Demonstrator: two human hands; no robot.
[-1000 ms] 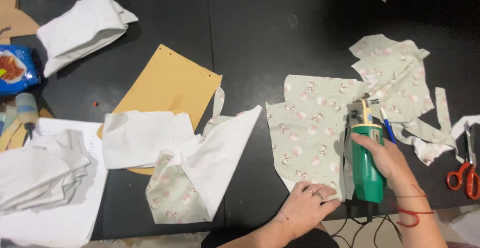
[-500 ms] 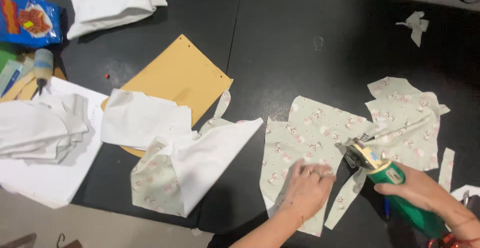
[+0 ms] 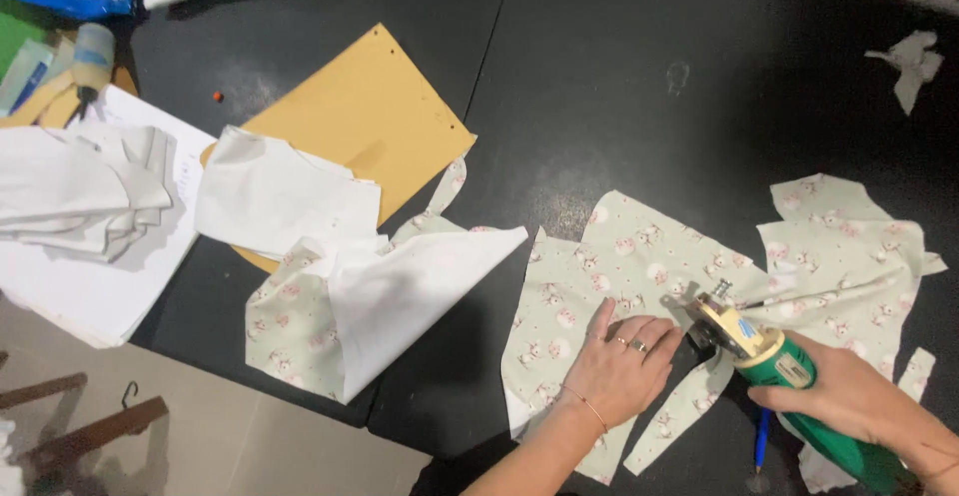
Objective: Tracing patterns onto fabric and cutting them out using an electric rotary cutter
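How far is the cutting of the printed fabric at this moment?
Done: cut printed pieces lie at the right, and more cut fabric lies at the left. In hand: the left hand presses flat the printed fabric while the right hand holds the green electric cutter at its edge. Left: most of this piece is still uncut.

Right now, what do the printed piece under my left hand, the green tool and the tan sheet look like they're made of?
Printed piece: thin woven fabric, matte; it lies limp with soft cut edges.
Green tool: probably hard plastic body, slightly glossy, with a metal-looking head.
Tan sheet: likely stiff card or pattern paper; flat, crisp edges, punched holes.
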